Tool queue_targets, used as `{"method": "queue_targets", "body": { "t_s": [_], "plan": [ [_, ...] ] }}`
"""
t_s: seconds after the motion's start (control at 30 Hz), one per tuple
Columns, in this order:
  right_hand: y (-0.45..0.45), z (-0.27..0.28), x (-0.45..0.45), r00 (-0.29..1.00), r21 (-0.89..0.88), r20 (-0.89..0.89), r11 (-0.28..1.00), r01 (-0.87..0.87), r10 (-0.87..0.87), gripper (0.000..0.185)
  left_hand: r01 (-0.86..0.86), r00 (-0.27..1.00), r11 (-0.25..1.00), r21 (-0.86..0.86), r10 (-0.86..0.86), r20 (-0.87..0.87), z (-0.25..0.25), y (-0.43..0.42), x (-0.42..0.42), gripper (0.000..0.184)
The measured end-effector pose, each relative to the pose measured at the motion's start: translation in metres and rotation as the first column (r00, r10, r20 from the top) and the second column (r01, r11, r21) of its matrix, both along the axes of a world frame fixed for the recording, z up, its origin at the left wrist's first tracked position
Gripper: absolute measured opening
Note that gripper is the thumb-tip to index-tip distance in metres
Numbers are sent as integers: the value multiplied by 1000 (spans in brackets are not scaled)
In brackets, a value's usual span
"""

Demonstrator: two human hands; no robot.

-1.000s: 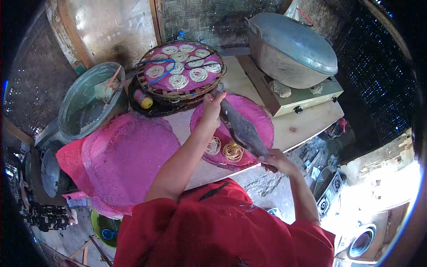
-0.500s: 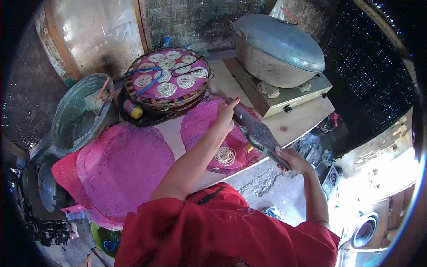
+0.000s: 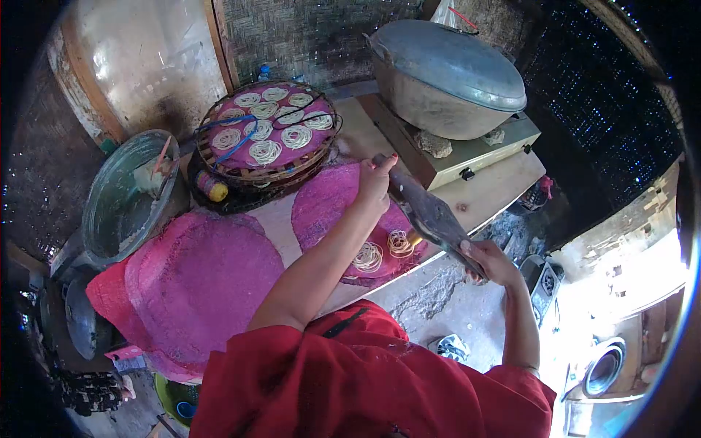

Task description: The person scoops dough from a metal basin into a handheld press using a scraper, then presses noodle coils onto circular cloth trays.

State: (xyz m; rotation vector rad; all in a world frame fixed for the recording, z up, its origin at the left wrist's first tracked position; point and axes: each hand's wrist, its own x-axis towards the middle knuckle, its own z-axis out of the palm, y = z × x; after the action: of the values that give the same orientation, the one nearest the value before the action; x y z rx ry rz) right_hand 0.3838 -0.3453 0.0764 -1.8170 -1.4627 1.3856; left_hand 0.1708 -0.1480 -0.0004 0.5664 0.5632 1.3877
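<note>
The dark wooden tool slants across my view at the pink mat's 3 o'clock edge. My left hand grips its 10 o'clock end, my right hand wraps its 4 o'clock end. From it, two noodle nests lie toward 8; on the desk, a noodle tray sits at 10.

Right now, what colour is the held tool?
The tool is dark greyish brown, seen in the head view.
</note>
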Motion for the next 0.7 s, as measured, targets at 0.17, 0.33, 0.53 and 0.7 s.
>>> {"method": "queue_targets", "body": {
  "t_s": [0.17,0.33,0.53,0.7],
  "plan": [
    [16,-22,-2,1000,49,21,999,17,-18,63,-84,995,996,-31,82,-53,32,-3,-9,29],
    [13,-25,-11,998,58,-56,998,-12,15,61,-174,977,982,-74,163,-139,30,4,-18,20],
    [1,-18,5,999,-3,-47,1000,-16,16,57,-78,991,979,-187,56,-120,2,-11,-4,22],
    [10,-38,2,997,45,72,999,25,-28,55,-35,996,993,-115,24,-92,-36,11,5,32]
  ]
}}
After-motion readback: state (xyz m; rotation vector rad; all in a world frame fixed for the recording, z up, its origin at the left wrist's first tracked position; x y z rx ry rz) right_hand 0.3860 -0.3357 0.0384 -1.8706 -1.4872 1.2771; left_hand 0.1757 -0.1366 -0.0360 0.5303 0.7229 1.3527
